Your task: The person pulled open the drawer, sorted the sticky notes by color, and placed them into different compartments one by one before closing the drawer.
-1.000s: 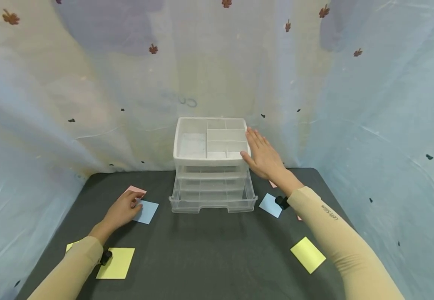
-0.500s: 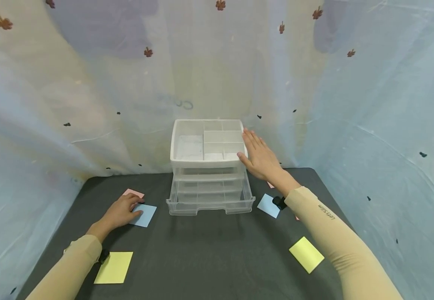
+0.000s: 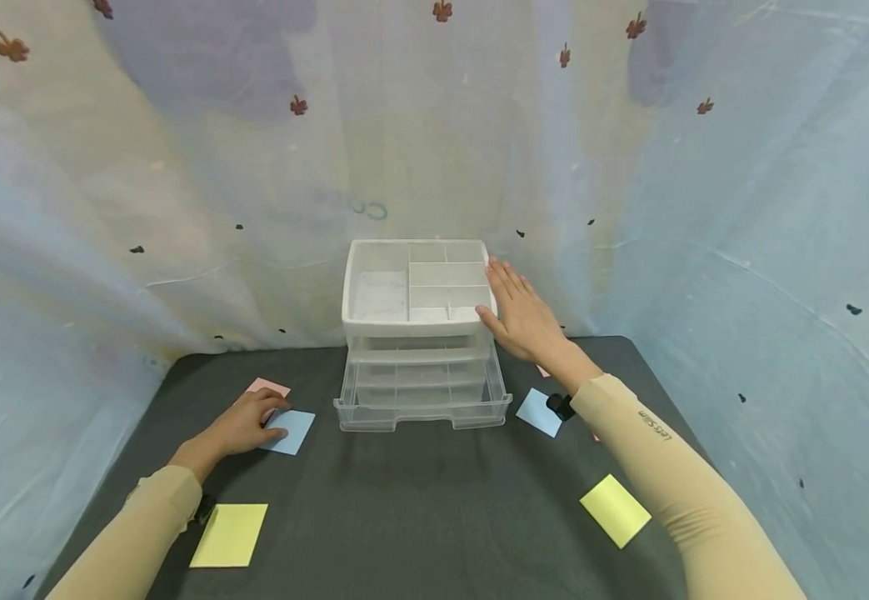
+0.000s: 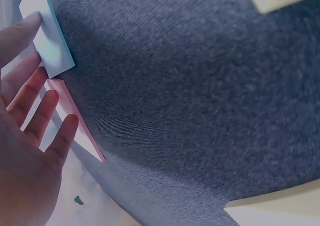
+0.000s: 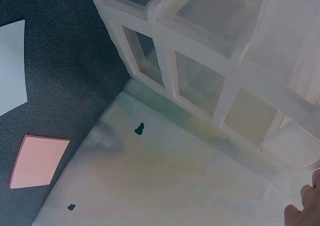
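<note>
Well, a white plastic box with see-through drawers [image 3: 419, 329] stands at the back of the dark bench [image 3: 427, 508]. Its top has little parts, like small rooms. One clear plastic drawer [image 3: 425, 412] sticks out at its front.

The left hand [image 3: 242, 423] is to the left of the box. It is wide and loose, with the fingers a bit bent and spread apart. Its thumb is over a light blue square paper pad [image 3: 292, 432], but I cannot tell if it presses down. A pink paper pad [image 4: 75, 118] is by its fingers, next to the blue one. A yellow square paper pad [image 3: 229, 536] lies in front of the box, off to the left.

The right hand [image 3: 526, 321] is wide too, with long straight fingers and the thumb out. It is up against the right side of the box.

Right of the box lie another blue pad [image 3: 537, 412] and another pink pad [image 5: 40, 162]. Another yellow pad [image 3: 616, 511] is nearer the front. Behind the box hangs a pale curtain [image 3: 434, 142] with brown leaves.
</note>
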Available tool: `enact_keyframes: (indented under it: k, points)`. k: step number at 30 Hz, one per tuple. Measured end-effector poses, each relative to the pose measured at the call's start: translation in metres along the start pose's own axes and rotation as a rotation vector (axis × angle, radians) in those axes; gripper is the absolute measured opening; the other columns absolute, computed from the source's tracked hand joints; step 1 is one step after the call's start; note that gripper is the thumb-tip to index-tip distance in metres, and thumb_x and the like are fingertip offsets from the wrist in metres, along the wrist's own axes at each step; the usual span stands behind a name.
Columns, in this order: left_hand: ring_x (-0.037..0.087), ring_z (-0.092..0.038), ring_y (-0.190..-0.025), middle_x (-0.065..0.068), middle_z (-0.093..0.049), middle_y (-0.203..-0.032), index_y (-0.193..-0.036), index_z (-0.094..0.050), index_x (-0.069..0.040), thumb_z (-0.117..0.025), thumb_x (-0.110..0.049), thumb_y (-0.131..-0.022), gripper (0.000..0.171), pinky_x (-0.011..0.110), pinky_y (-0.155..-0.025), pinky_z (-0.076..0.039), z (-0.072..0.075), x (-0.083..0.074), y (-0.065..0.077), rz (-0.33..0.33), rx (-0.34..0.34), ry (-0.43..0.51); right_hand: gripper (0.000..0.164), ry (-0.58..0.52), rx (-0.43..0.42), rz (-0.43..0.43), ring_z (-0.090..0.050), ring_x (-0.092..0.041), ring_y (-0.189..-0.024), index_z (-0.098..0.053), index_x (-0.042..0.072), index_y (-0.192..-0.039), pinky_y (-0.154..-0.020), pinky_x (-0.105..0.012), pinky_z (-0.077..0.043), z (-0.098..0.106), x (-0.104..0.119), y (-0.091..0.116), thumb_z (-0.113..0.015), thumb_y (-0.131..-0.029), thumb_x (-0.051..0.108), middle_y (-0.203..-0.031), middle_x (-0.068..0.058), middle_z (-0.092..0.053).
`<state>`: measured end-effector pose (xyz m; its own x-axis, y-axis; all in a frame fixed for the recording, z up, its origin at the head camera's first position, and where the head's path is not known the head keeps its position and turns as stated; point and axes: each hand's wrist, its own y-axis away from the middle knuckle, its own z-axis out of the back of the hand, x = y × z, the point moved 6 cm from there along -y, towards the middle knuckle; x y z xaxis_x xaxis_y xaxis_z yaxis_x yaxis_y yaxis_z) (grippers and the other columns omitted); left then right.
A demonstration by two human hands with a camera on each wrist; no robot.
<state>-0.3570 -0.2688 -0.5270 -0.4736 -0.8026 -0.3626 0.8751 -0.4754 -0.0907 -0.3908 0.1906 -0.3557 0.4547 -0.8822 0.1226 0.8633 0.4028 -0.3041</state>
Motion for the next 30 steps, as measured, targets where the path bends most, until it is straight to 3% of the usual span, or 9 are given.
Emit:
enact_keyframes:
  k: [14,22,26,30]
  points:
    - [0.042,-0.057,-0.112,0.018,-0.061,-0.119,-0.119,-0.074,-0.003,-0.088,-0.023,-0.084,0.042,0.065,-0.096,-0.048,0.0027,-0.004,-0.0052,0.024,0.061,0.018,0.077,0.018,-0.006,0.005,-0.002,-0.028,-0.161,-0.006,0.005,-0.168,-0.13,-0.051,-0.011,-0.0001,-0.0008,-0.0001,-0.032,-0.112,0.051,-0.175,-0.008,0.0]
    - [0.038,-0.058,-0.109,0.02,-0.061,-0.119,-0.11,-0.074,-0.003,-0.091,-0.016,-0.08,0.037,0.061,-0.095,-0.049,0.0062,-0.0099,-0.0069,0.003,0.02,0.056,0.077,0.014,-0.013,0.011,-0.002,-0.028,-0.161,-0.008,0.003,-0.167,-0.13,-0.051,-0.01,0.0012,0.0005,0.0009,-0.033,-0.112,0.051,-0.175,-0.008,-0.001]
    - [0.032,-0.06,-0.104,0.02,-0.063,-0.12,-0.106,-0.072,-0.003,-0.093,-0.013,-0.078,0.036,0.053,-0.09,-0.052,0.0061,-0.0091,-0.0077,-0.015,-0.008,0.069,0.076,0.01,-0.02,0.012,-0.003,-0.029,-0.161,-0.01,0.003,-0.167,-0.129,-0.052,-0.012,0.002,0.0009,0.0015,-0.033,-0.112,0.05,-0.175,-0.009,-0.002]
    - [0.023,-0.057,-0.09,0.014,-0.066,-0.109,-0.106,-0.07,-0.001,-0.093,-0.01,-0.078,0.037,0.041,-0.077,-0.05,0.0051,-0.0076,-0.0084,-0.016,-0.012,0.094,0.076,0.014,-0.017,0.01,-0.003,-0.029,-0.161,-0.009,0.003,-0.167,-0.13,-0.052,-0.011,0.001,0.0006,0.0012,-0.032,-0.112,0.051,-0.175,-0.009,-0.001]
